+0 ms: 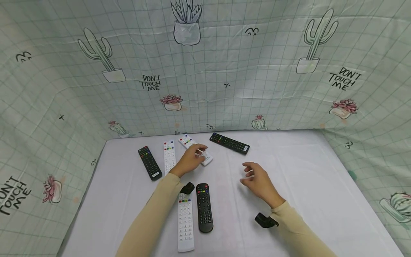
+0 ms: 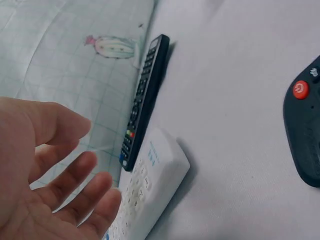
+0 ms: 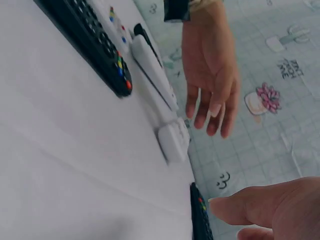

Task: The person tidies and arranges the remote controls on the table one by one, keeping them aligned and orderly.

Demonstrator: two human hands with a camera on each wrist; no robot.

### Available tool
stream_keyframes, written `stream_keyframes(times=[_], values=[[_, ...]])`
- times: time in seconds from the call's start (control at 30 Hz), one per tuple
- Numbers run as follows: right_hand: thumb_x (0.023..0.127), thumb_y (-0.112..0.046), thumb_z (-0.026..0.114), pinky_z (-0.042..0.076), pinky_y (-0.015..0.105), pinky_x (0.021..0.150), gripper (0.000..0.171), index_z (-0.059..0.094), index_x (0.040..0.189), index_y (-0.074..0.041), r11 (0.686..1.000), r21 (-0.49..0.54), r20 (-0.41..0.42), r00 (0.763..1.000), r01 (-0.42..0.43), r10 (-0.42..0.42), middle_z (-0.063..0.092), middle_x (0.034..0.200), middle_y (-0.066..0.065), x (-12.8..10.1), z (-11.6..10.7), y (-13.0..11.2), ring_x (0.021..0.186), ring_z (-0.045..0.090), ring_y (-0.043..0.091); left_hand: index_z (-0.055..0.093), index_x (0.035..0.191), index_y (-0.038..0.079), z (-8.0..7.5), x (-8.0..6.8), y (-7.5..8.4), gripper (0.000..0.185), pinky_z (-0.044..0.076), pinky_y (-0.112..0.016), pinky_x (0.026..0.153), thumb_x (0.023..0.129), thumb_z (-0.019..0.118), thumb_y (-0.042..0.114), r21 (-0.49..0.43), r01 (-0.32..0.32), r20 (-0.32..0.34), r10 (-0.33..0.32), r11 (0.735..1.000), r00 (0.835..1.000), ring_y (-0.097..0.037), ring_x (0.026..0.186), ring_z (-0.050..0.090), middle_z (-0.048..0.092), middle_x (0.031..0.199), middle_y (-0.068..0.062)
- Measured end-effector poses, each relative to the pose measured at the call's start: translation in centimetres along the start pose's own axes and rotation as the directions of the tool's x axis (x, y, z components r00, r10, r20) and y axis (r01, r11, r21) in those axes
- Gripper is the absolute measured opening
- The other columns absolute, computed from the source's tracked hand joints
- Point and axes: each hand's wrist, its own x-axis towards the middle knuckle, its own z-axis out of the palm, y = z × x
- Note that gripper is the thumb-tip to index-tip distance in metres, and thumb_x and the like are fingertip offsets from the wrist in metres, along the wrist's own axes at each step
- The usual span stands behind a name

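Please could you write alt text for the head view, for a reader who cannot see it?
A person's left hand hovers over a white remote control on a white table; the right hand is held apart, to its right. Two more white remotes and three black remotes lie nearby, in front of a pale checked cloth printed with cacti.

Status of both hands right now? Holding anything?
Left hand: open, fingers loosely curled above the slanted white oblong remote, holding nothing.
Right hand: open, fingers loosely bent above the white table, holding nothing.
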Motion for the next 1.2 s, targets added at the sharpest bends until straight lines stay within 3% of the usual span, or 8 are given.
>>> stream_keyframes(times=[0.27, 0.43, 0.83, 1.2], values=[[0.089, 0.006, 0.075, 0.059, 0.051, 0.094, 0.052, 0.055, 0.136, 0.014, 1.000, -0.004, -0.054, 0.998, -0.019, 0.018, 0.059, 0.120, 0.030, 2.7, -1.7, 0.8, 0.107, 0.064, 0.042, 0.054, 0.146, -0.002, 0.5, 1.9, -0.1, 0.044, 0.045, -0.049, 0.114, 0.103, 0.060, 0.001, -0.104, 0.066, -0.107, -0.077, 0.992, 0.991, -0.039, 0.133, 0.053, 0.054, 0.144, -0.022], [0.090, 0.006, 0.075, 0.057, 0.054, 0.097, 0.056, 0.052, 0.140, 0.015, 0.999, 0.004, -0.091, 0.995, -0.043, 0.043, 0.055, 0.124, 0.033, 4.2, -2.2, 1.5, 0.112, 0.061, 0.046, 0.053, 0.148, -0.002, 0.9, 2.8, 0.3, 0.047, 0.042, -0.048, 0.117, 0.102, 0.062, 0.001, -0.135, 0.094, -0.140, -0.113, 0.986, 0.984, -0.038, 0.136, 0.051, 0.053, 0.147, -0.021], [0.088, 0.003, 0.074, 0.049, 0.058, 0.103, 0.068, 0.043, 0.146, 0.015, 0.994, 0.006, -0.137, 0.984, -0.113, 0.113, 0.046, 0.130, 0.036, 7.0, -1.9, 3.2, 0.119, 0.055, 0.051, 0.045, 0.154, -0.002, 2.4, 5.0, 0.4, 0.055, 0.036, -0.048, 0.123, 0.101, 0.061, 0.000, -0.200, 0.133, -0.146, -0.164, 0.971, 0.976, -0.040, 0.145, 0.042, 0.046, 0.155, -0.022], [0.088, 0.000, 0.075, 0.046, 0.057, 0.105, 0.071, 0.041, 0.148, 0.013, 0.985, 0.009, -0.088, 0.981, -0.171, 0.171, 0.045, 0.136, 0.035, 9.0, -1.3, 3.9, 0.122, 0.052, 0.048, 0.037, 0.159, -0.002, 3.5, 6.8, 0.5, 0.063, 0.034, -0.046, 0.125, 0.102, 0.062, 0.002, -0.173, 0.195, -0.139, -0.220, 0.965, 0.966, -0.039, 0.151, 0.038, 0.041, 0.162, -0.022]])
